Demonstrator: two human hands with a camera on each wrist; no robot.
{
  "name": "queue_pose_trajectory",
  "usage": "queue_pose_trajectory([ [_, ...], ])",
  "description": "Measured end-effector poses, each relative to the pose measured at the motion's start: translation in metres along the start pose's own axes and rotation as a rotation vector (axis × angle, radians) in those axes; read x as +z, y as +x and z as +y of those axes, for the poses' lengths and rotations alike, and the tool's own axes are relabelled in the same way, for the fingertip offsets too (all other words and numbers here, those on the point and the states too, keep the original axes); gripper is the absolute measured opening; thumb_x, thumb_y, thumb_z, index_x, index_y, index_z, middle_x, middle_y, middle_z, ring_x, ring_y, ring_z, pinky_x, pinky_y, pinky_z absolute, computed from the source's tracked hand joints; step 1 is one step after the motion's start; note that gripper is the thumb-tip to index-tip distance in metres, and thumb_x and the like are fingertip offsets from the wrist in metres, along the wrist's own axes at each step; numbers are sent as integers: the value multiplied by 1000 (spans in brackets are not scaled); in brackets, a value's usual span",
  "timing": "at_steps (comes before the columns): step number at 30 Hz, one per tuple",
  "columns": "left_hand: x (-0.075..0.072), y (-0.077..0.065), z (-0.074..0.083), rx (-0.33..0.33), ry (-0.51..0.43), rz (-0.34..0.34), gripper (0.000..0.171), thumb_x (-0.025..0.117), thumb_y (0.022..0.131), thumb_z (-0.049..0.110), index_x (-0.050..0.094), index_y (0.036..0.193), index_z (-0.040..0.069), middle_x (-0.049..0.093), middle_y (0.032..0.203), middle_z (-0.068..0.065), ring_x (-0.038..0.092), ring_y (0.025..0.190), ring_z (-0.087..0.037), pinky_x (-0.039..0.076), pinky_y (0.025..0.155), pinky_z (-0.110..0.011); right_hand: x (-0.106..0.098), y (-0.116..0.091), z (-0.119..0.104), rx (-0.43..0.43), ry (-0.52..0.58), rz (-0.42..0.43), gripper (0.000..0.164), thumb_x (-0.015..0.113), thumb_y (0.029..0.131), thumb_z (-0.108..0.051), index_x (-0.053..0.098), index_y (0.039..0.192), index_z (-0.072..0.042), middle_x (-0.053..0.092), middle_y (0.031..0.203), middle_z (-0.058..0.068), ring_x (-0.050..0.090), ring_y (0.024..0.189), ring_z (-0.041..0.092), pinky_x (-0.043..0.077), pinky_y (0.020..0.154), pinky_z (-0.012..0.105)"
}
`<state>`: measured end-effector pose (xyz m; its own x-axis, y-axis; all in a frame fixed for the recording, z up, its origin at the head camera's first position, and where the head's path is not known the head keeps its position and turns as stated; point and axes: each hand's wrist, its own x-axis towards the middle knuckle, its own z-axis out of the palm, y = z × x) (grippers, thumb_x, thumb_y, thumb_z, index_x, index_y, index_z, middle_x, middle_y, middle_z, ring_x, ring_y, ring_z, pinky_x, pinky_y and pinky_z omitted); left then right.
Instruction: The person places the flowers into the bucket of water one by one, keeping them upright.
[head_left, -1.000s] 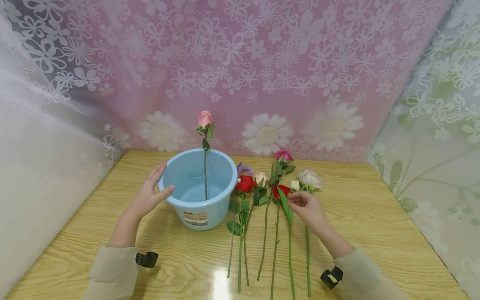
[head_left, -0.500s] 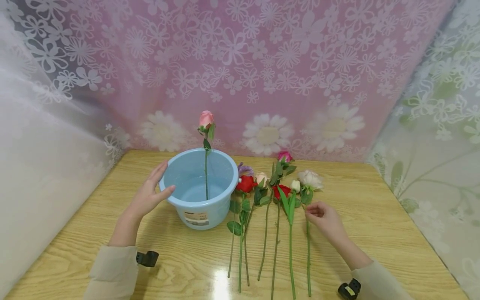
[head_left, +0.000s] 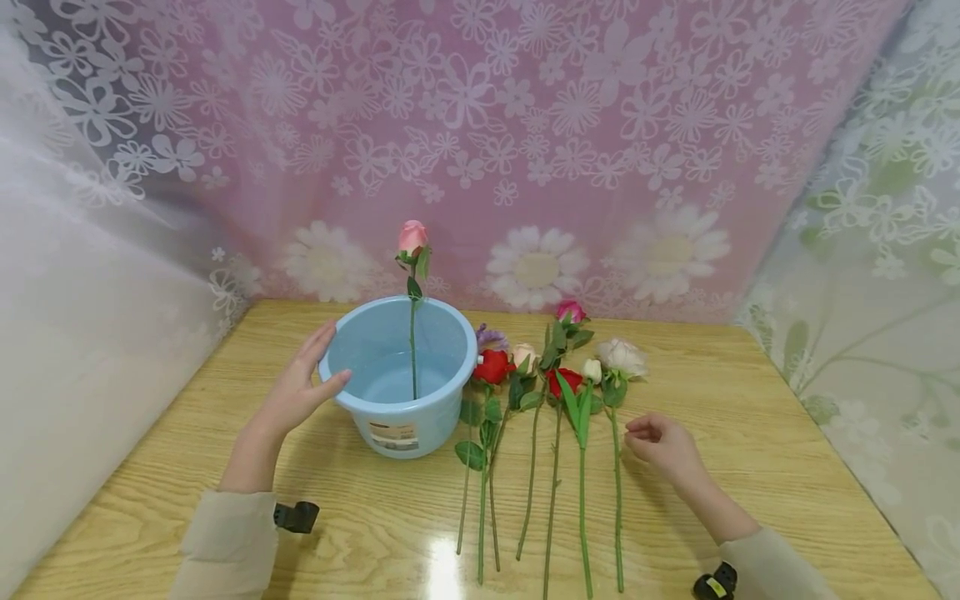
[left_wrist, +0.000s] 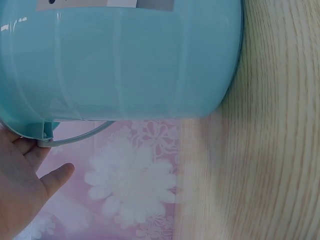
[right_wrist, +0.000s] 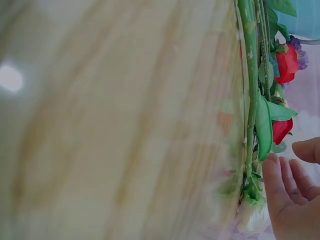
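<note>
A light blue bucket [head_left: 442,421] stands on the table with one pink rose [head_left: 412,237] upright in it. My left hand [head_left: 292,396] rests at the bucket's left rim, fingers fairly straight along it and thumb spread. The left wrist view shows those fingers [left_wrist: 32,150] touching under the rim near the bucket's handle [left_wrist: 85,136]. My right hand [head_left: 667,450], fingers loosely bent and holding nothing, is just right of the stem of a large whitish flower [head_left: 621,358]. Beside that lies a white tulip [head_left: 592,371] with long green leaves. Further left are two red roses [head_left: 492,367].
Also in the row of flowers lie a peach rose [head_left: 523,357], a magenta rose [head_left: 572,312] and a purple flower [head_left: 491,337], stems toward the front. A pink floral curtain [head_left: 450,150] hangs along the back edge of the wooden table [head_left: 360,533]; pale sheets flank both sides.
My right hand has moved right and toward the front, away from the red rose and tulip leaves, past the whitish flower's stem. The left hand stays at the bucket rim.
</note>
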<state>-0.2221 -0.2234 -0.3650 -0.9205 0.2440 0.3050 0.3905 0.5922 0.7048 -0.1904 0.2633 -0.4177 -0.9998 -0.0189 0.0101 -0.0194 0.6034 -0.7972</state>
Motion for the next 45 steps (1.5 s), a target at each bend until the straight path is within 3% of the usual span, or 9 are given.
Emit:
queue_pose_trajectory([
  [9,0,0,0,-2,-4,1,75,58,85,30,16,141,4,10,146,-12,10,130,-35,16,95,-62,2,5,10,84,40,-81,25,56,84,-5,53,102,13,59,84,11,54,71,17,48,56,28],
  [23,1,0,-3,4,-11,3,75,58,85,28,15,141,4,10,146,-12,10,130,-36,16,94,-63,6,9,13,179,166,-175,33,55,83,-1,46,107,20,57,85,14,58,75,20,51,66,32],
  [33,0,-1,-2,14,-8,12,75,58,84,29,17,141,4,11,146,-12,12,129,-36,16,94,-62,9,12,10,197,59,-179,30,62,80,-7,53,99,14,58,80,10,59,70,17,51,62,31],
  [45,1,0,-3,30,-7,24,73,59,84,24,18,141,3,12,145,-12,12,129,-36,16,94,-63,14,17,8,184,-56,-166,16,67,76,-11,56,77,2,55,63,5,53,55,14,47,51,28],
])
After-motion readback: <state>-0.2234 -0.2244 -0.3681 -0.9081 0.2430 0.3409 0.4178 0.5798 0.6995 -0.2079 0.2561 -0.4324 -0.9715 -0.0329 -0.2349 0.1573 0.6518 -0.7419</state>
